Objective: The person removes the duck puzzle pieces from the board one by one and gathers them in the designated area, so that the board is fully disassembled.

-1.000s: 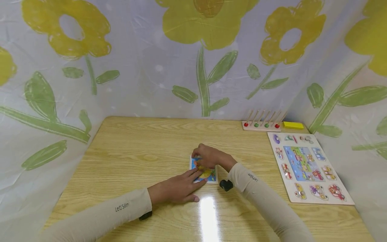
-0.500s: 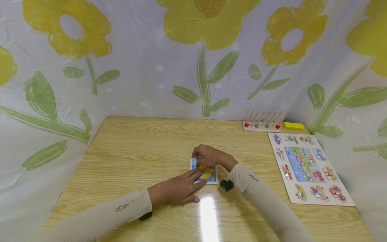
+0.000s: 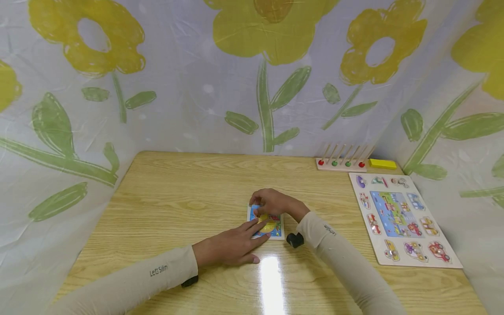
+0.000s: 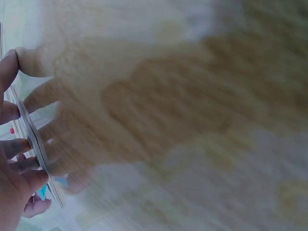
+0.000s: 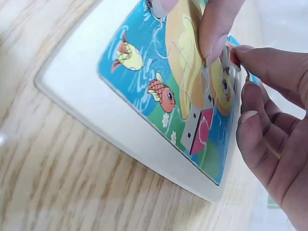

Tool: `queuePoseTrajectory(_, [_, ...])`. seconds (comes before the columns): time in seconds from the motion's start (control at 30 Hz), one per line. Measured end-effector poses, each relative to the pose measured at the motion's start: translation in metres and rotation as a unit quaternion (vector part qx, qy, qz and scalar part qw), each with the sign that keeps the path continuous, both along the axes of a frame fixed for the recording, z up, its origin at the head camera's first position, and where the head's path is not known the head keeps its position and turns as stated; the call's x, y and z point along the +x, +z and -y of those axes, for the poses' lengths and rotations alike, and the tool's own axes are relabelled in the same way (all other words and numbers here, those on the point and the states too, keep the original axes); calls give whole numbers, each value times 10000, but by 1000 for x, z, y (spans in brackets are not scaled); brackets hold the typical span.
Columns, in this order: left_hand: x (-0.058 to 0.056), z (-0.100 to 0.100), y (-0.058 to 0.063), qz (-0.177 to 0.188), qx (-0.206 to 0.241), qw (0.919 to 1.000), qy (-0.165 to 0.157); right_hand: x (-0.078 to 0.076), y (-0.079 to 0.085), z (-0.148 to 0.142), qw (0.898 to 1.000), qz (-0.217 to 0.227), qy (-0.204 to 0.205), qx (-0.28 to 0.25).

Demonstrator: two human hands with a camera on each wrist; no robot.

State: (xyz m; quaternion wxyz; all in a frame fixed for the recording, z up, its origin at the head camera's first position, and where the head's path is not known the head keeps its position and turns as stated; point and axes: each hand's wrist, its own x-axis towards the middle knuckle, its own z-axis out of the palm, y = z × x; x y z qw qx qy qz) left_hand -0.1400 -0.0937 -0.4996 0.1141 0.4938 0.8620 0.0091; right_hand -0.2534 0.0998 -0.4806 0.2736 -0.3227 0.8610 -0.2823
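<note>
A small jigsaw puzzle [image 3: 276, 228] in a white frame lies on the table, with a yellow duck and fish printed on blue. My left hand [image 3: 232, 245] rests on its near left part with fingers spread and straight. At the far left corner, the thumb and fingers of my right hand [image 3: 271, 202] pinch a small puzzle piece [image 5: 234, 58]. In the right wrist view that piece is tilted at the picture's edge, partly covered by the right hand [image 5: 281, 101]. A left fingertip [image 5: 214, 45] presses close beside it. The left wrist view is mostly blurred.
On the right lies a white peg puzzle board [image 3: 364, 223] with vehicle pieces. Behind it stand a rack [image 3: 341, 165] with upright sticks and red and green beads, and a yellow block [image 3: 383, 164]. A flower-printed curtain [image 3: 189, 87] borders the wooden table [image 3: 177, 183].
My right fingers have shifted a little at the far left corner, and more of the blue picture shows beneath them. The left hand has stayed in place on the puzzle.
</note>
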Motion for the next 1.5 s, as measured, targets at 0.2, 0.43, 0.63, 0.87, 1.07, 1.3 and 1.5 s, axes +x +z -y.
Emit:
queuePoseTrajectory(0.2, [-1, 0, -1, -66, 38, 10000, -29, -1, 1, -3, 9994, 246, 26, -240])
queuePoseTrajectory(0.43, [-1, 1, -2, -132, 48, 9999, -83, -1, 2, -5, 9993, 296, 132, -170])
queuePoseTrajectory(0.63, [-1, 1, -2, -97, -17, 9999, -46, 1, 6, -7, 9992, 231, 252, -218])
queuePoseTrajectory(0.87, [-2, 0, -3, 34, 19, 10000, -1, 0, 8, -14, 9963, 254, 405, -708])
queuePoseTrajectory(1.07, [-2, 0, -3, 127, 32, 9999, 47, 0, 8, -24, 9939, 256, 382, -1001])
queuePoseTrajectory(1.3, [-2, 0, -3, 150, 100, 9998, 61, 3, 8, -36, 9946, 271, 2, -1005])
queuePoseTrajectory(1.5, [-2, 2, -3, 215, 165, 9996, 59, 6, 8, -52, 9938, 214, -71, -1086])
